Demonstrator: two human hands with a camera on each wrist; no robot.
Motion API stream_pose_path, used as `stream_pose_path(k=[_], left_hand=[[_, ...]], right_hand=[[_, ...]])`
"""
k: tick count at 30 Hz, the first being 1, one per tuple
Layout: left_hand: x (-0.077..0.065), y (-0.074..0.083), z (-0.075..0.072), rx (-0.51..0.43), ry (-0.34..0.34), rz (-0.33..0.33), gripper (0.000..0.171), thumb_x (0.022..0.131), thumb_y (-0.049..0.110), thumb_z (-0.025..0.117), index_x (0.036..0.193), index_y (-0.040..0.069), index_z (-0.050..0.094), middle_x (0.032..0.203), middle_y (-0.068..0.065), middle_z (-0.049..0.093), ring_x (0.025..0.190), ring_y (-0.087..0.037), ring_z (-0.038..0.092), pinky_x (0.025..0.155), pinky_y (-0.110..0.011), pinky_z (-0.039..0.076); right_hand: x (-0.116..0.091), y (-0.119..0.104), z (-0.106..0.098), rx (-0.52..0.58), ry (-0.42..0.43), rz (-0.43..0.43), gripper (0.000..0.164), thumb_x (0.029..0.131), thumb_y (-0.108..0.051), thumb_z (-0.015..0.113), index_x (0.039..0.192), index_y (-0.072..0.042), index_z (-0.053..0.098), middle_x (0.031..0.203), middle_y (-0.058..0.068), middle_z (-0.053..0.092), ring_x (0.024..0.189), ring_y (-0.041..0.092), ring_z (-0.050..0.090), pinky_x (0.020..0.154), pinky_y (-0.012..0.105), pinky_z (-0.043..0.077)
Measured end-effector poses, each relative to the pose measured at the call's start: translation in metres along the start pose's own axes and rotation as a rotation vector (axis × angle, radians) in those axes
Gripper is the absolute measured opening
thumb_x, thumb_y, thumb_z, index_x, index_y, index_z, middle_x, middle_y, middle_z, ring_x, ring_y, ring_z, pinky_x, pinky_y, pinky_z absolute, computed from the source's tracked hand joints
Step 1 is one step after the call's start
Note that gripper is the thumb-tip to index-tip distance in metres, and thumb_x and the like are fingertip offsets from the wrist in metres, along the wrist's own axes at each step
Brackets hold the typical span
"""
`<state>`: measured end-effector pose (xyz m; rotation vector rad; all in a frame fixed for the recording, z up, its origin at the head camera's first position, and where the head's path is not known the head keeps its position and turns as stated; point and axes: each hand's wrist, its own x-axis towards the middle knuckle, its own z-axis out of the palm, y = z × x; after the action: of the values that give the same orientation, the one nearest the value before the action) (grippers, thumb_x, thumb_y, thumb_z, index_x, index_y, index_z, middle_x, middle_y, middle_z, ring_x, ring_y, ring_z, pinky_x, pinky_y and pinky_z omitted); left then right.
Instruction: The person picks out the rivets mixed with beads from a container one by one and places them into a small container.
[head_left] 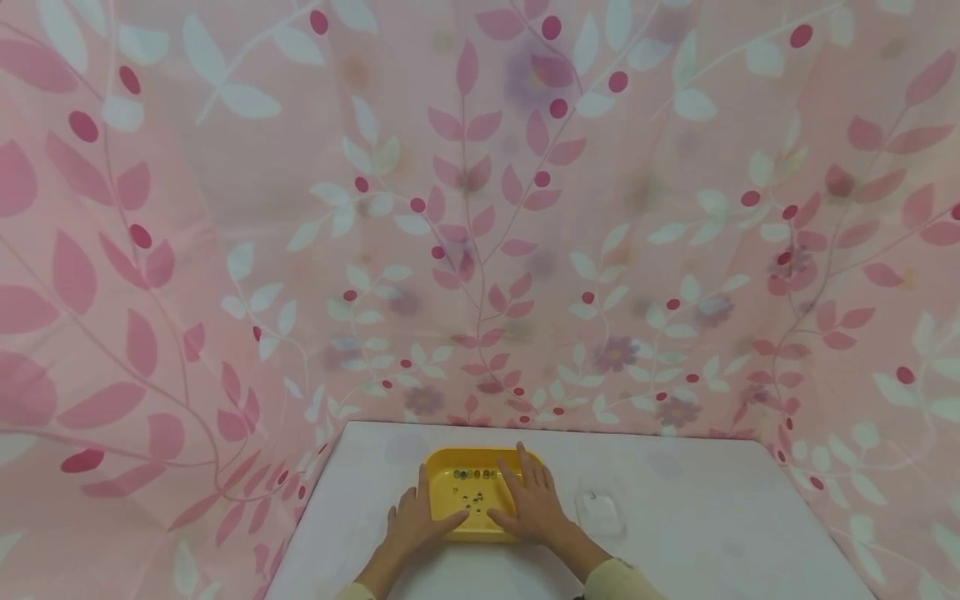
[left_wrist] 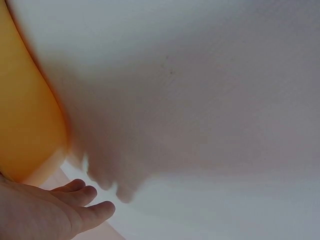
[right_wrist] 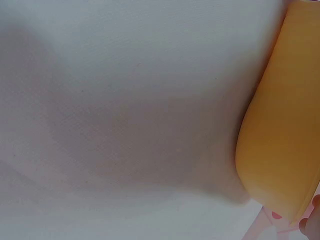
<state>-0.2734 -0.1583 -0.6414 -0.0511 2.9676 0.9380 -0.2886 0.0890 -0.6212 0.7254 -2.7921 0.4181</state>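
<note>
Yellow plastic tray (head_left: 480, 459) w/ round corners sits on the white table (head_left: 690, 500): prob. light, stiff, a bit slick; best held by both sides & kept flat b/c the small shiny beads (head_left: 476, 474) inside may roll. L hand (head_left: 411, 517) & R hand (head_left: 536, 504) have fingers spread, not curled, at its sides; can't tell if they touch.

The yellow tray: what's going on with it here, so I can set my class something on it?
A person has both hands at the yellow tray: the left hand by its left side, the right hand over its right side, fingers extended. Inside, a row of small round beads lies toward the far side, with smaller pieces scattered nearer. A clear item lies right of the tray on the white table.
</note>
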Motion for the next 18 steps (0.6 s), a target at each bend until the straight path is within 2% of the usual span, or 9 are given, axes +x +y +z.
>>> stream_pose_path(k=[9, 18], left_hand=[[0.0011, -0.0008, 0.0014, 0.008, 0.004, -0.01, 0.128, 0.07, 0.078, 0.068, 0.158, 0.003, 0.012, 0.131, -0.027, 0.053, 0.123, -0.043, 0.051, 0.102, -0.072, 0.031], [0.0019, -0.0012, 0.0008, 0.014, 0.006, -0.004, 0.128, 0.069, 0.079, 0.067, 0.157, 0.003, 0.013, 0.13, -0.027, 0.054, 0.121, -0.043, 0.052, 0.101, -0.072, 0.032]], right_hand=[[0.0048, -0.0048, 0.006, -0.01, 0.012, 0.008, 0.086, 0.086, -0.064, 0.061, 0.153, -0.016, 0.036, 0.161, 0.025, 0.016, 0.142, 0.045, 0.03, 0.11, 0.064, 0.03], [0.007, -0.0096, 0.0026, -0.002, -0.03, 0.035, 0.086, 0.087, -0.065, 0.059, 0.155, -0.018, 0.034, 0.163, 0.024, 0.014, 0.144, 0.043, 0.028, 0.113, 0.061, 0.028]])
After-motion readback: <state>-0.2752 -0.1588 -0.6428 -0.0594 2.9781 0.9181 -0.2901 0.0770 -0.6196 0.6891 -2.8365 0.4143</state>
